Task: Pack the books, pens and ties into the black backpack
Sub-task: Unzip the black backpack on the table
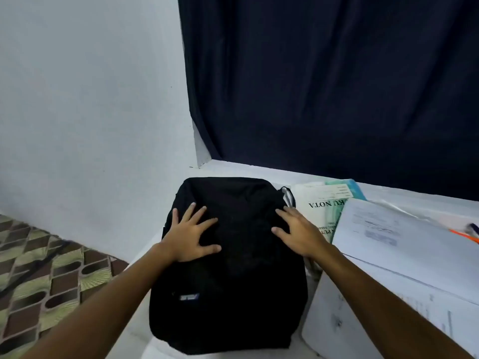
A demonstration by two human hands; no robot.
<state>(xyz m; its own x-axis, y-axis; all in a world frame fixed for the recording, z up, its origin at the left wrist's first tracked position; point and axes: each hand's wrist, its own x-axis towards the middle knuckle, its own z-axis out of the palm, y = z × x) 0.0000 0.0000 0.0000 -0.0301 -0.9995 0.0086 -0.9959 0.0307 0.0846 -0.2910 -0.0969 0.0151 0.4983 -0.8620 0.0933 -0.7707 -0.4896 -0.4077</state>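
Where the patterned floor fills the lower left corner and a pale wall rises behind it, the white tabletop begins. The black backpack lies flat near the tabletop's left edge, its closed top toward the far edge and a small logo patch toward the near edge. The left hand rests palm-down on the pack's upper left, fingers straight and spread. The right hand rests on the upper right, fingers likewise straight and spread. Just right of the backpack lie the books, a white cover overlapping a teal one, partly under a large white sheet-covered stack. An orange pen lies at the right edge. A dark curtain hangs behind.
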